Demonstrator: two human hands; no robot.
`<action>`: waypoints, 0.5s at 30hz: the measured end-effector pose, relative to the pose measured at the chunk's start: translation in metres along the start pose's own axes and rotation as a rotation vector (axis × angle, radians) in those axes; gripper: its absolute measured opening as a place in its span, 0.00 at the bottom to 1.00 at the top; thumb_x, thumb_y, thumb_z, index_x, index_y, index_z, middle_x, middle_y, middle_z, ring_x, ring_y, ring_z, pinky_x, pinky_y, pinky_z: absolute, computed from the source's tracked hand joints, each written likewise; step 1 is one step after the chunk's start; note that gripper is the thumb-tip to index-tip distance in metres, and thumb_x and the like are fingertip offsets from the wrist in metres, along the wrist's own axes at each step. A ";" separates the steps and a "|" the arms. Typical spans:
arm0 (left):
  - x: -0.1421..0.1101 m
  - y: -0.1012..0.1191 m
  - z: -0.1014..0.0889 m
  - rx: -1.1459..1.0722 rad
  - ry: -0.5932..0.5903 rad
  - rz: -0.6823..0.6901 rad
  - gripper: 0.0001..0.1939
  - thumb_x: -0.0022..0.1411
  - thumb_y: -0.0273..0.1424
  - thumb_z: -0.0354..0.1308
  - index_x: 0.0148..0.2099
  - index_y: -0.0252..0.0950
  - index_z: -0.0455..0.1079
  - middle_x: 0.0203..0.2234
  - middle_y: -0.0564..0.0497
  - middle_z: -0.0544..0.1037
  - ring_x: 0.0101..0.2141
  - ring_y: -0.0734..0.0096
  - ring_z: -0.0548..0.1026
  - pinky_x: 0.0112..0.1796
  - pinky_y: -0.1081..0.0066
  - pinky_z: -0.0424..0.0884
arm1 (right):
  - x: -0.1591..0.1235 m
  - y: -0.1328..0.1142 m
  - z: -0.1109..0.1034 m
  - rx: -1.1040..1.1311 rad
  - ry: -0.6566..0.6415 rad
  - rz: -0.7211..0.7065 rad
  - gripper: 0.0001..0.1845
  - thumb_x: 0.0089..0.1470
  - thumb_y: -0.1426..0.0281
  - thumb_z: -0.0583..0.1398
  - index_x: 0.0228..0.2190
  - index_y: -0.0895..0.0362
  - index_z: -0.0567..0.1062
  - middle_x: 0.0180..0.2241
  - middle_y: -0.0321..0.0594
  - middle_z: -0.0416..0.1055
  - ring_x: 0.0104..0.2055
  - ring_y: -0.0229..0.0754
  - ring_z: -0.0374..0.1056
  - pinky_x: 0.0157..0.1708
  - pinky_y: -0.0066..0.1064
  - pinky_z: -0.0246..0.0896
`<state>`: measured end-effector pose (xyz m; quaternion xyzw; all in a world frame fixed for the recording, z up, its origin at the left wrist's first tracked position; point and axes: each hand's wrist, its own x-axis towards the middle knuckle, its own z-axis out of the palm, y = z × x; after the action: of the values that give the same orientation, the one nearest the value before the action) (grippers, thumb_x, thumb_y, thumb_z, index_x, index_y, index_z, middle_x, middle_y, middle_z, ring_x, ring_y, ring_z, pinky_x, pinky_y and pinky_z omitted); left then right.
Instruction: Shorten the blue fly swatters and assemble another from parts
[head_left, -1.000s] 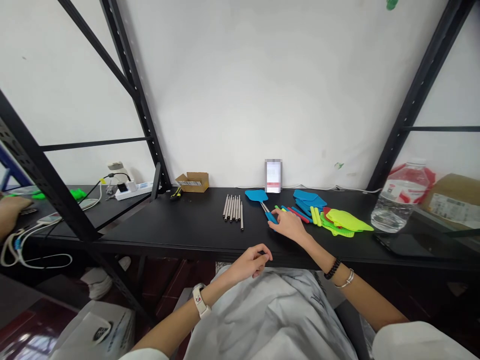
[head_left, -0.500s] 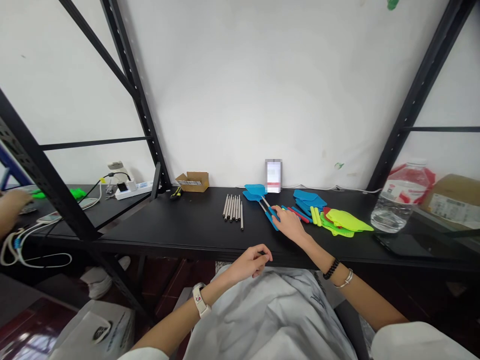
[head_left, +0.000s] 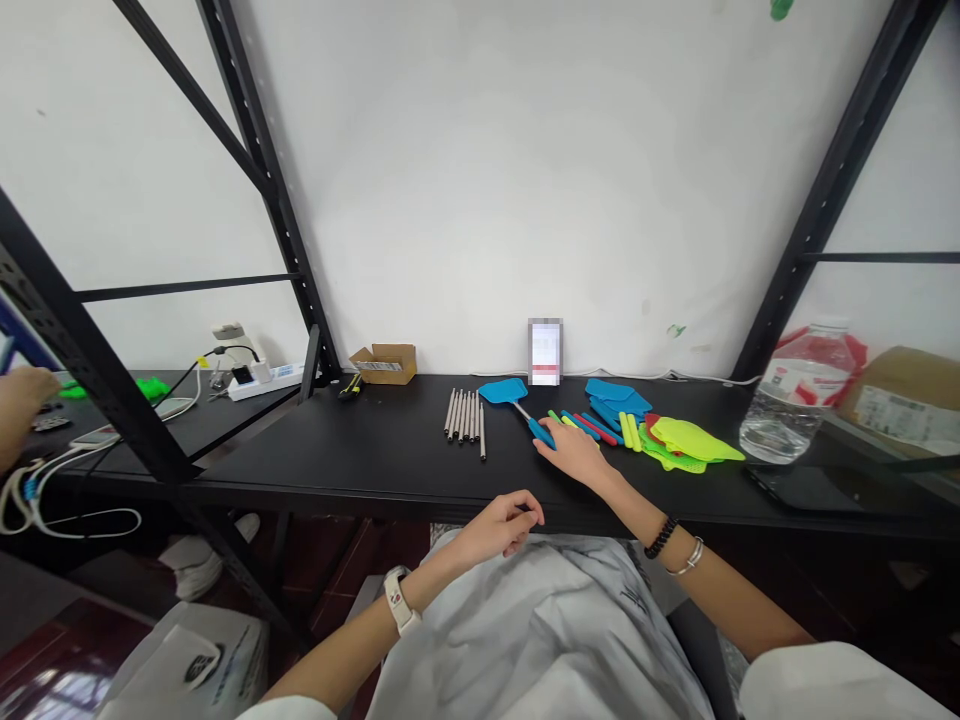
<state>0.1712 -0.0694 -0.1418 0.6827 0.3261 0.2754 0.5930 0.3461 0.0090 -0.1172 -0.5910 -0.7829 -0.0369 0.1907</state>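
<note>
Since the right hand [head_left: 568,451] lies with fingers across the grip of a blue fly swatter [head_left: 502,391] on the black shelf [head_left: 337,440], whether they pinch it I cannot tell, a firm hold low on the handle looks best, while the left hand [head_left: 504,526] rests half-curled and empty nearby.

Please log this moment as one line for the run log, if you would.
right hand: at blue fly swatter handle | left hand: empty, at black shelf edge | nearby: metal tubes
</note>
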 end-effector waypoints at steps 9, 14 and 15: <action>0.001 -0.005 -0.002 0.015 -0.003 -0.007 0.11 0.58 0.37 0.49 0.33 0.34 0.61 0.12 0.61 0.56 0.14 0.83 0.54 0.19 0.77 0.53 | 0.001 0.001 0.002 -0.062 -0.060 0.006 0.18 0.58 0.64 0.47 0.46 0.60 0.64 0.35 0.46 0.71 0.37 0.47 0.67 0.28 0.29 0.53; 0.001 -0.004 -0.002 -0.009 -0.007 -0.024 0.12 0.56 0.38 0.50 0.33 0.33 0.61 0.12 0.62 0.54 0.13 0.83 0.54 0.18 0.78 0.52 | 0.000 -0.001 0.000 -0.079 -0.040 0.036 0.17 0.59 0.67 0.46 0.46 0.59 0.64 0.34 0.47 0.71 0.37 0.49 0.67 0.29 0.30 0.53; 0.001 -0.004 -0.002 -0.015 -0.008 -0.027 0.11 0.56 0.38 0.50 0.33 0.33 0.61 0.12 0.62 0.54 0.13 0.83 0.54 0.18 0.78 0.52 | 0.000 -0.002 0.000 -0.082 -0.031 0.042 0.17 0.59 0.67 0.45 0.46 0.59 0.64 0.35 0.47 0.71 0.37 0.48 0.67 0.29 0.30 0.53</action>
<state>0.1699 -0.0671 -0.1452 0.6747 0.3309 0.2672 0.6032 0.3446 0.0083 -0.1167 -0.6149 -0.7712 -0.0558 0.1547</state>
